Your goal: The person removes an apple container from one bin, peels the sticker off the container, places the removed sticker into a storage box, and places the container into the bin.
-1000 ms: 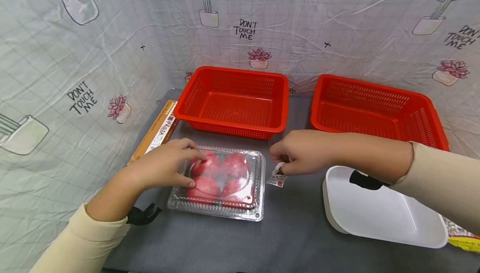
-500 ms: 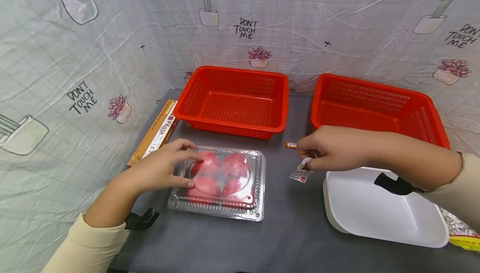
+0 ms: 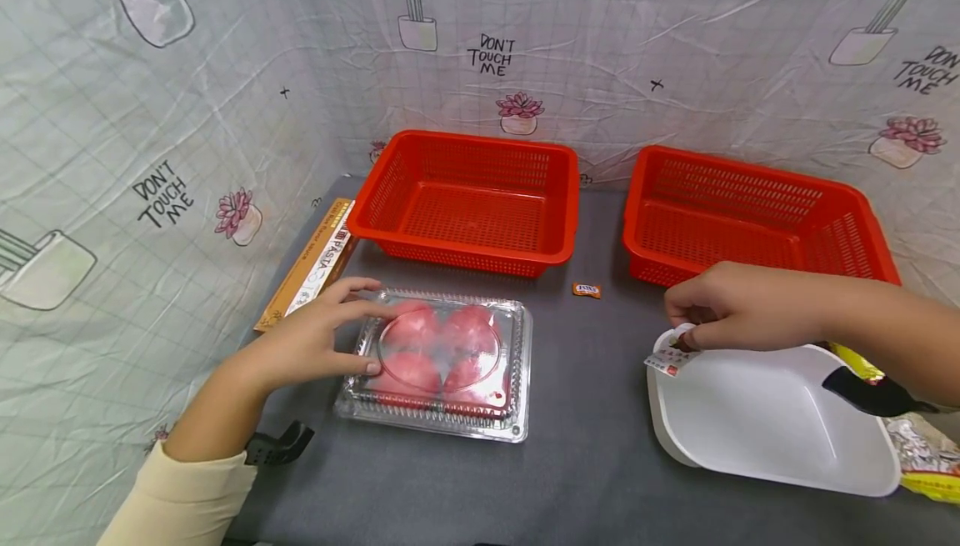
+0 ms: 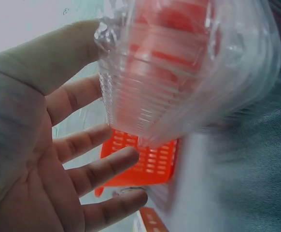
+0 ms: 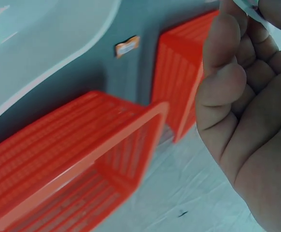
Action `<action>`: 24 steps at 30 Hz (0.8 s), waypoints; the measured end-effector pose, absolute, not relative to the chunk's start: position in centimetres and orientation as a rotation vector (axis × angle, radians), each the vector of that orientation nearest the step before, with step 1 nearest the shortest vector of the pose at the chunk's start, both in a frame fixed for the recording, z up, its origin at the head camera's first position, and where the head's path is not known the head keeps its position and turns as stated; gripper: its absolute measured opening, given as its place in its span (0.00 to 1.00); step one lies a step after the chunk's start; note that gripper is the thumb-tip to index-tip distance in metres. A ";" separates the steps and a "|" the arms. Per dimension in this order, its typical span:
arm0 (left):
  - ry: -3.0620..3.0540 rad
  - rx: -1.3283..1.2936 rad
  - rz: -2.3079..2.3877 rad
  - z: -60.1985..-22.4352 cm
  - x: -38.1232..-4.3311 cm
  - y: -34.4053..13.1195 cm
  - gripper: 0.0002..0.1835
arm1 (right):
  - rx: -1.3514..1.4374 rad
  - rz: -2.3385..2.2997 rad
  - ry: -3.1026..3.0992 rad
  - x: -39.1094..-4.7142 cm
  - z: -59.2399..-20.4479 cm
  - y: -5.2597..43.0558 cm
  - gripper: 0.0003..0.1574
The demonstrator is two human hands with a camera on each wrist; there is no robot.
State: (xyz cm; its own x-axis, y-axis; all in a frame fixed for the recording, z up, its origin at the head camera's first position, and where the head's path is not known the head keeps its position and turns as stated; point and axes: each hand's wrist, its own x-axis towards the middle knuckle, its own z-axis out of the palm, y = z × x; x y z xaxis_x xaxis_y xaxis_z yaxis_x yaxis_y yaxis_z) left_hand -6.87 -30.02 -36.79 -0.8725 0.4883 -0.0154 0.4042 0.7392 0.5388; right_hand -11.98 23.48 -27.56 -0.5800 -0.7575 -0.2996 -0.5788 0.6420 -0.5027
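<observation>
Wht tub (image 3: pixel 772 429) sits R of clear ridged box (image 3: pixel 431 423) w/ red round items (image 3: pixel 472 328). L hand (image 3: pixel 318 338) spread wide at box's L edge; L-wrist cam shows all 5 fingers, head cam doesn't. R hand (image 3: pixel 723 313) pinches sm. tag (image 3: pixel 667 361) over tub's far-L corner: wht, printed, red mark.

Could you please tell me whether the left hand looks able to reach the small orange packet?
Probably yes. The clear container lies between the left hand and the small orange packet, but the hand could likely pass over it, and nothing covers the packet.
</observation>
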 end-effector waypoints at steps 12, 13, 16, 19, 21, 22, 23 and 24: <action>2.767 0.651 0.895 -37.2 -6.2 -30.7 0.37 | -0.909 -0.485 2.257 -12.4 -29.5 27.6 0.14; 2.767 0.650 0.904 -37.2 -6.2 -30.7 0.37 | -0.898 -0.487 2.247 -12.4 -29.7 27.8 0.14; 2.755 0.650 0.930 -37.3 -6.2 -30.9 0.37 | -0.856 -0.494 2.216 -12.4 -30.6 28.4 0.14; 2.727 0.655 0.961 -37.5 -6.3 -31.0 0.37 | -0.817 -0.488 2.203 -12.3 -31.4 29.0 0.14; 2.702 0.656 0.994 -37.6 -6.4 -31.1 0.37 | -0.801 -0.483 2.203 -12.3 -31.9 29.4 0.14; 2.687 0.656 1.016 -37.7 -6.4 -31.2 0.37 | -0.790 -0.484 2.201 -12.3 -32.2 29.6 0.14; 2.673 0.655 1.037 -37.8 -6.4 -31.2 0.37 | -0.779 -0.485 2.198 -12.3 -32.4 29.7 0.14; 2.661 0.655 1.059 -37.9 -6.5 -31.3 0.37 | -0.769 -0.483 2.195 -12.3 -32.5 29.9 0.14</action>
